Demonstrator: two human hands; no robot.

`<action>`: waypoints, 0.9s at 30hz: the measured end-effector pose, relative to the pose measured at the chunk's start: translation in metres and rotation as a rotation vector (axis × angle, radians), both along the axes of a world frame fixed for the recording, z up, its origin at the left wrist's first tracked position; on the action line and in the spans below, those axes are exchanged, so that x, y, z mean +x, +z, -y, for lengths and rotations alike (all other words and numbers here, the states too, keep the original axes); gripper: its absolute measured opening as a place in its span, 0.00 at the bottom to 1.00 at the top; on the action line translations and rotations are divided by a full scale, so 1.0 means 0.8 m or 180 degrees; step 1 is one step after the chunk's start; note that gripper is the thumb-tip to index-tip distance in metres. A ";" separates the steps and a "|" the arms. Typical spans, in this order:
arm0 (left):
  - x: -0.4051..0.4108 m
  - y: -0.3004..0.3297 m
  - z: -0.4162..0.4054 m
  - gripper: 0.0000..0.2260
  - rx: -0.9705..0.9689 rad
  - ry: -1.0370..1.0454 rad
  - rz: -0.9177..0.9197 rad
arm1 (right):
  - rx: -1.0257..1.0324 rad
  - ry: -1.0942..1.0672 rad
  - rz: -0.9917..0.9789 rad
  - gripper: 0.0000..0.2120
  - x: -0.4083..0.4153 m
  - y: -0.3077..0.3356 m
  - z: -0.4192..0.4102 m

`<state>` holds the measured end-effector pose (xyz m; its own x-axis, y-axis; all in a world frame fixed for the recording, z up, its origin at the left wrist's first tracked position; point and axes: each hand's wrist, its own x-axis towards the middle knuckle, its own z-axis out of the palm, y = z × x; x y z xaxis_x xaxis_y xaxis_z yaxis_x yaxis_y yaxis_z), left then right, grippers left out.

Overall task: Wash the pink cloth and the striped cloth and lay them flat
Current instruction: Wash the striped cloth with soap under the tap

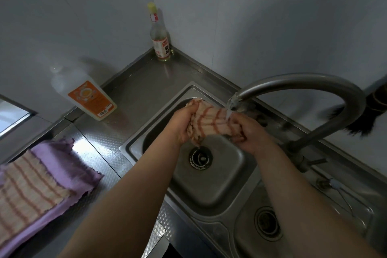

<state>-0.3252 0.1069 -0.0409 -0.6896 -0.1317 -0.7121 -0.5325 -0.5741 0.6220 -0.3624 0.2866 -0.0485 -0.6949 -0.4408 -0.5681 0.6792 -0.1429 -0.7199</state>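
Observation:
A striped cloth (211,121), cream with reddish stripes, is bunched up over the left sink basin (209,186) under water running from the tap (297,83). My left hand (184,125) grips its left end and my right hand (249,134) grips its right end. On the counter at the left a pink-purple cloth (77,165) lies spread flat. A second striped cloth (27,190) lies flat on top of it.
A detergent bottle (88,94) with an orange label leans against the wall behind the counter. A tall glass bottle (159,35) stands in the corner. A second basin (293,234) is at the lower right. A dark brush (354,123) lies behind the tap.

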 end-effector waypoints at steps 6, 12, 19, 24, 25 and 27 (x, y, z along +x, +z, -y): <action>-0.006 -0.006 -0.050 0.15 0.0173 0.0151 -0.0207 | 0.2138 0.0011 -0.1862 0.19 0.047 0.031 0.071; -0.018 -0.001 -0.095 0.17 -0.0556 0.0235 0.0073 | 0.2508 -0.0302 -0.1507 0.16 0.013 0.020 0.058; 0.000 0.007 -0.091 0.16 -0.0039 -0.0654 0.0121 | 0.2658 -0.0105 -0.1457 0.13 0.002 0.001 0.036; 0.003 0.013 -0.041 0.26 0.0096 -0.1222 -0.0046 | 0.1366 0.0819 -0.0527 0.28 0.003 -0.031 -0.003; 0.002 0.010 -0.025 0.33 0.0047 -0.1436 0.0020 | 0.1369 0.1052 -0.0436 0.31 0.007 -0.028 -0.008; 0.000 0.001 -0.007 0.35 -0.0468 -0.1907 0.0206 | 0.1630 0.1530 -0.0590 0.34 0.009 -0.020 -0.016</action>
